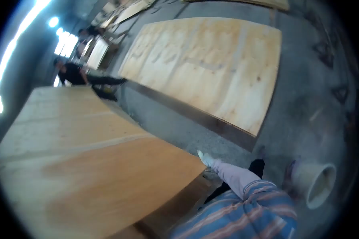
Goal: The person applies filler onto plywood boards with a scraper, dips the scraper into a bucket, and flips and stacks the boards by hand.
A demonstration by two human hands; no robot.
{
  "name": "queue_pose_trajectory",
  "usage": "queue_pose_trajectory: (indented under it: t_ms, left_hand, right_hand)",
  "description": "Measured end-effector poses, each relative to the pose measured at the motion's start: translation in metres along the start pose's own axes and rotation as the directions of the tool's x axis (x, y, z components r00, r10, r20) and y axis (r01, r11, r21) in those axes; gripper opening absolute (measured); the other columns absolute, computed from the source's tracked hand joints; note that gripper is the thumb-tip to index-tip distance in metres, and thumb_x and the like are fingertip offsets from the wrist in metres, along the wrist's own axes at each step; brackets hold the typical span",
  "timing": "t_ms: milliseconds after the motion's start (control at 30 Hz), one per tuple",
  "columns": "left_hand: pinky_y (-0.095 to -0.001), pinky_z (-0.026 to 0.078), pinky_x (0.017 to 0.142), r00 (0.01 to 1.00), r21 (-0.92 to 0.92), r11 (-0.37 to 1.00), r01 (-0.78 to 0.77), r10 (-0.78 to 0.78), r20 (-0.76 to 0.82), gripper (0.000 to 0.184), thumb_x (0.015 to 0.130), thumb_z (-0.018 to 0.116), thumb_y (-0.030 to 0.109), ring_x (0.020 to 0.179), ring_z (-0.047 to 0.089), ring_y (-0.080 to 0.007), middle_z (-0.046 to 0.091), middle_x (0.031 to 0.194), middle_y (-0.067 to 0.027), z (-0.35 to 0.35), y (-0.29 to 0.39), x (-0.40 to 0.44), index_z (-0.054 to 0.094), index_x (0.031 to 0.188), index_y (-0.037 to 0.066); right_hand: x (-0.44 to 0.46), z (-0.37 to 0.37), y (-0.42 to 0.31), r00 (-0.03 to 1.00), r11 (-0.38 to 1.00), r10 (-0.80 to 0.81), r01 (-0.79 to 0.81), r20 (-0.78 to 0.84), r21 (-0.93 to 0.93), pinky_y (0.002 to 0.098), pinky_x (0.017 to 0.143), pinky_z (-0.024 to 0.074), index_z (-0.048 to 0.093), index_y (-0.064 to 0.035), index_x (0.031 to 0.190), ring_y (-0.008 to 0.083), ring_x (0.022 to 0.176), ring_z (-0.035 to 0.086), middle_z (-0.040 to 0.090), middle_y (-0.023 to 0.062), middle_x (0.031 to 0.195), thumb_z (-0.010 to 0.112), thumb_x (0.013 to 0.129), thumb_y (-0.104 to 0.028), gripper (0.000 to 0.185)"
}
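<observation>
My right hand (pixel 206 158), in a pale glove, is at the near right corner of a large plywood sheet (pixel 143 179). Its visible fingers stretch out along the edge, and it seems to touch the corner there. Whether any finger goes under the sheet is hidden. The sheet has a reddish-brown near half and a paler far half, and it lies on top of a stack whose brown side shows below. My left hand is out of view.
Across a grey floor gap (pixel 175 123) lies another pale, patched plywood stack (pixel 203 59). A person in dark clothes (pixel 72 74) stands beyond my sheet's far end. A white bucket (pixel 321 185) lies or leans at the right. More boards (pixel 133 10) are at the back.
</observation>
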State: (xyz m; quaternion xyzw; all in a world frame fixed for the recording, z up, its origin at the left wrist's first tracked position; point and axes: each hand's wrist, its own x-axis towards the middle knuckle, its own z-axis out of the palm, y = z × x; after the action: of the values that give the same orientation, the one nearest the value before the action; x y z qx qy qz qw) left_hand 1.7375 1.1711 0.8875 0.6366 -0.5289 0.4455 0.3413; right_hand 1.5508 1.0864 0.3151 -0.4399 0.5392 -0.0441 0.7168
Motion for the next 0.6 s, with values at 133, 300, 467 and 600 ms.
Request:
queue_pose_trajectory:
  t_ms: [133, 300, 467, 600]
  left_hand:
    - [-0.0468, 0.022, 0.114, 0.971, -0.270, 0.935, -0.231, 0.241, 0.003, 0.075, 0.093, 0.056, 0.041, 0.141, 0.022, -0.0353, 0.022, 0.152, -0.0233, 0.061, 0.144, 0.042, 0.025, 0.148, 0.002]
    - [-0.0475, 0.019, 0.115, 0.889, -0.571, 0.703, -0.424, 0.444, -0.113, 0.076, 0.094, 0.055, 0.042, 0.143, 0.019, -0.0355, 0.019, 0.153, -0.0241, 0.156, 0.286, 0.066, 0.022, 0.149, 0.001]
    - [-0.0483, 0.017, 0.116, 0.833, -0.828, 0.405, -0.389, 0.538, -0.129, 0.078, 0.094, 0.053, 0.042, 0.144, 0.016, -0.0357, 0.016, 0.155, -0.0248, 0.265, 0.424, -0.023, 0.019, 0.149, 0.000]
    - [-0.0488, 0.012, 0.117, 0.718, -0.882, 0.423, -0.208, 0.678, 0.156, 0.080, 0.095, 0.052, 0.043, 0.146, 0.011, -0.0366, 0.010, 0.156, -0.0259, 0.363, 0.426, -0.211, 0.015, 0.150, -0.001]
  right_hand:
    - [-0.011, -0.069, 0.051, 0.996, 0.992, -0.002, 0.013, -0.085, 0.128, 0.0443, 0.106, 0.0326, 0.063, 0.0019, 0.119, 0.0402, 0.121, 0.052, 0.062, 0.0262, 0.119, 0.017, 0.092, -0.070, 0.090]
    - [-0.025, -0.092, 0.087, 0.986, 0.830, 0.148, -0.169, 0.082, 0.532, 0.0446, 0.099, 0.0381, 0.070, -0.0016, 0.108, 0.0307, 0.104, 0.059, 0.068, 0.0193, 0.106, 0.024, 0.088, -0.075, 0.089]
    - [-0.091, -0.160, 0.124, 0.980, 0.561, 0.087, -0.197, 0.179, 0.804, 0.0411, 0.073, 0.0477, 0.069, -0.0035, 0.103, 0.0232, 0.074, 0.061, 0.069, 0.0196, 0.097, 0.028, 0.090, -0.071, 0.080]
    - [-0.035, -0.179, 0.153, 0.981, 0.306, 0.088, -0.191, 0.172, 0.933, 0.0383, 0.064, 0.0449, 0.068, -0.0044, 0.103, 0.0221, 0.067, 0.060, 0.069, 0.0191, 0.096, 0.029, 0.091, -0.068, 0.075]
